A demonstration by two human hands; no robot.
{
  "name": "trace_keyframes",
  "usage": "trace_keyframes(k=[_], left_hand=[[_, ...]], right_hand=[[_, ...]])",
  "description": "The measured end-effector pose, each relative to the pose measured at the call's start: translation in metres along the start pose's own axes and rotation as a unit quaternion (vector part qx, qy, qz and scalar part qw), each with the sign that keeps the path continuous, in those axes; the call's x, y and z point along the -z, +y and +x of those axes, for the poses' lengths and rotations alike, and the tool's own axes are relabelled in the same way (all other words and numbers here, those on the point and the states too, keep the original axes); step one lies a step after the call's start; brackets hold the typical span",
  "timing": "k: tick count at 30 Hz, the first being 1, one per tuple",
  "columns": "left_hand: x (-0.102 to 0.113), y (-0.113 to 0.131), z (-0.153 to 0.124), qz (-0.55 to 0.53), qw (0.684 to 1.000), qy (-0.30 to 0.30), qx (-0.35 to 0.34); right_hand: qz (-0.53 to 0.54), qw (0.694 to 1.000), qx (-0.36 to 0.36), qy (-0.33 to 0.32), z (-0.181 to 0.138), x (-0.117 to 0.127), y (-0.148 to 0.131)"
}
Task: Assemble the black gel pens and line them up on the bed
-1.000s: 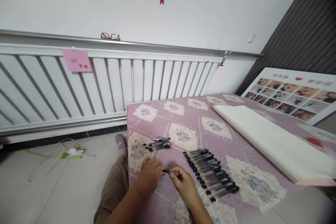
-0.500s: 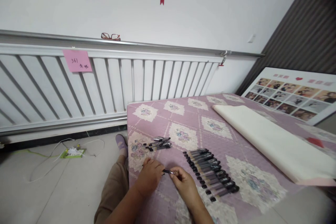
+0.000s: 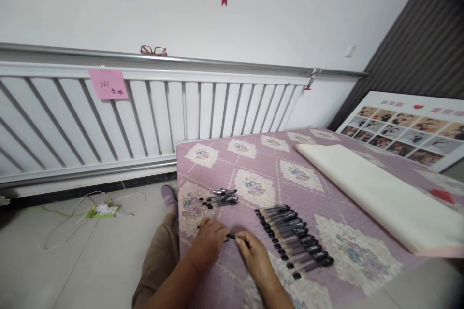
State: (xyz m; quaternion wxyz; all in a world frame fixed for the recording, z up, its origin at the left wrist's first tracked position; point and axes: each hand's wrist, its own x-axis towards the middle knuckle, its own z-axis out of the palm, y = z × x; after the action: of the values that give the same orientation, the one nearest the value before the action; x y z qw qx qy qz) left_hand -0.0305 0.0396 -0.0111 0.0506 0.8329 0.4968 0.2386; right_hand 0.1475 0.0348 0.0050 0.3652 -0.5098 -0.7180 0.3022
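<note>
Between my hands is a slim black pen (image 3: 231, 236), low over the quilted cover. My left hand (image 3: 208, 244) is closed round one end of it, and a small dark tip shows beyond the knuckles. My right hand (image 3: 255, 256) pinches the other end between thumb and fingertips. A further dark end shows just below the pen, beside my left fingers; what it belongs to is hidden. Past my left hand lies a small loose pile of pens (image 3: 220, 199). To the right of my right hand, several black-capped pens (image 3: 293, 236) lie side by side in a slanting row.
The pink floral cover (image 3: 217, 275) spreads under everything. A rolled cream sheet (image 3: 362, 193) lies on its right part, with a photo board (image 3: 402, 130) behind. A white radiator (image 3: 210, 111) lines the wall. A power strip (image 3: 103, 210) with cables sits on the floor at left.
My right fingertips have closed in on the pen's end, covering the silvery part that showed before. My left hand keeps its hold. The view has shifted very slightly.
</note>
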Motion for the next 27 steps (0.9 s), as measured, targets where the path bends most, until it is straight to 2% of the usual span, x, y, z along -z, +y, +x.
trace_keyframes(k=[4,7,12,17,21,27], left_hand=[[-0.0039,-0.0016,-0.001,0.002,1.0,0.016,-0.001],[-0.0053,-0.0018,-0.0004,0.009,1.0,0.018,-0.002],[-0.003,0.0009,0.0007,0.019,0.999,0.027,0.013],[-0.0013,0.0027,0.0,0.022,1.0,0.011,0.015],[0.0019,0.0046,0.0006,0.02,0.998,0.027,0.056],[0.004,0.0076,-0.0011,0.021,0.997,0.005,0.076]], right_hand=[[-0.068,0.997,0.032,0.007,-0.0006,-0.0021,-0.0004],[-0.086,0.996,0.03,0.013,-0.0006,-0.004,0.0009],[-0.049,0.998,0.001,0.031,-0.0021,-0.0055,0.0033],[-0.004,1.0,0.013,0.001,-0.0016,-0.0032,0.0004],[0.022,0.999,-0.004,0.029,-0.0017,-0.0016,0.0008],[0.037,0.997,-0.02,0.068,-0.0062,-0.0034,0.0014]])
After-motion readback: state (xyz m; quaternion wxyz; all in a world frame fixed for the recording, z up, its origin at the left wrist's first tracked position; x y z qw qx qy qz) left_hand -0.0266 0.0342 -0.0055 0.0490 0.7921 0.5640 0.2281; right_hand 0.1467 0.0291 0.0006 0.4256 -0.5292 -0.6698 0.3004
